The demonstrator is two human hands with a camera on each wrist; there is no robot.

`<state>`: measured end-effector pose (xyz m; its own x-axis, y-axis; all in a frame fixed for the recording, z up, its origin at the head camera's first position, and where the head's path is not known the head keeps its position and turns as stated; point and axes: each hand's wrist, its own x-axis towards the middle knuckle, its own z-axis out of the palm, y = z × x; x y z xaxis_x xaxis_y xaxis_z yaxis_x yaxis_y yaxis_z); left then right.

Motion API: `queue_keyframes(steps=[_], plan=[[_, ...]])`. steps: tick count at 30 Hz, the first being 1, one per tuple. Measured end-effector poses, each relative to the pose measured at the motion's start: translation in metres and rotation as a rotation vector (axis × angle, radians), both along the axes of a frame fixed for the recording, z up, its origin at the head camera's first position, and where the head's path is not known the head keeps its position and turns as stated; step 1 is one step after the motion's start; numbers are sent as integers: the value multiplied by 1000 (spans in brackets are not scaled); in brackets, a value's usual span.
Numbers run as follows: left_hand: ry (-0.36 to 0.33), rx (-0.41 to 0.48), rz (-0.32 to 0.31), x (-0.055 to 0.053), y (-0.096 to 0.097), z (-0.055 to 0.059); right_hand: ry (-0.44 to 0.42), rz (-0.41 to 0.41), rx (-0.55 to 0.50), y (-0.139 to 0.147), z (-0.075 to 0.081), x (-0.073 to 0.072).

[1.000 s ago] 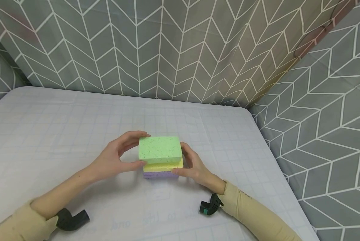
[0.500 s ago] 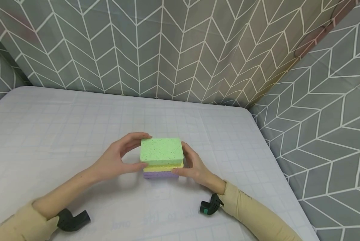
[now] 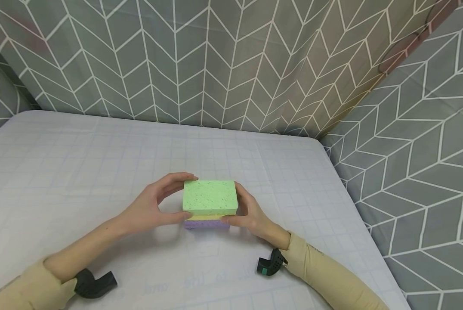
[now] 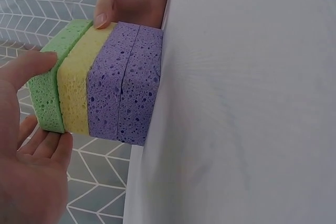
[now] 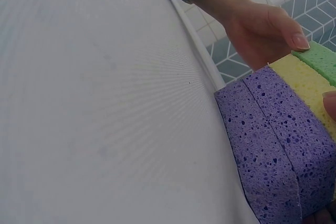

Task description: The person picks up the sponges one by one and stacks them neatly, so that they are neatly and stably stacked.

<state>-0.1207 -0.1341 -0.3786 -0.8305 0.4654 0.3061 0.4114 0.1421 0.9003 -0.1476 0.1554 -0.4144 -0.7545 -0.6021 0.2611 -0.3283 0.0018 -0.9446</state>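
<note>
A green sponge [image 3: 210, 196] lies at the top of a stack of sponges in the head view. My left hand [image 3: 148, 204] grips its left end, thumb on the near side and fingers round the far side. Under it comes a yellow sponge [image 4: 76, 93], then two purple sponges [image 4: 107, 82] at the bottom, the lowest on the table. From the right, my right hand [image 3: 252, 215] holds the yellow sponge, its thumb [image 5: 329, 106] pressed on the near side. In the left wrist view the green sponge sits against the yellow one.
A white cloth with faint grid lines covers the table [image 3: 100, 172]. Grey curtains [image 3: 216, 64] with white zigzag lines hang behind it and along the right side. Black devices sit at the left wrist [image 3: 95, 284] and the right wrist [image 3: 270, 263].
My left hand has brought the green sponge slightly right and toward me, lining it up over the yellow one, which now shows only a thin strip. The right hand has stayed in place.
</note>
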Motion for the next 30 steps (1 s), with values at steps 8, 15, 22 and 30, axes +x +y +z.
queue_keyframes(steps=[8,15,22,30], plan=[[8,-16,-7,-1,0,0,-11,-7,3,-1,0,0],[-6,-26,-9,-2,0,-1,-7,-9,2,-1,-1,-1],[-33,-40,-2,-1,0,-1,7,-11,7,-2,-1,-1],[-39,-51,5,-1,-1,-1,32,-12,6,-2,-1,0]])
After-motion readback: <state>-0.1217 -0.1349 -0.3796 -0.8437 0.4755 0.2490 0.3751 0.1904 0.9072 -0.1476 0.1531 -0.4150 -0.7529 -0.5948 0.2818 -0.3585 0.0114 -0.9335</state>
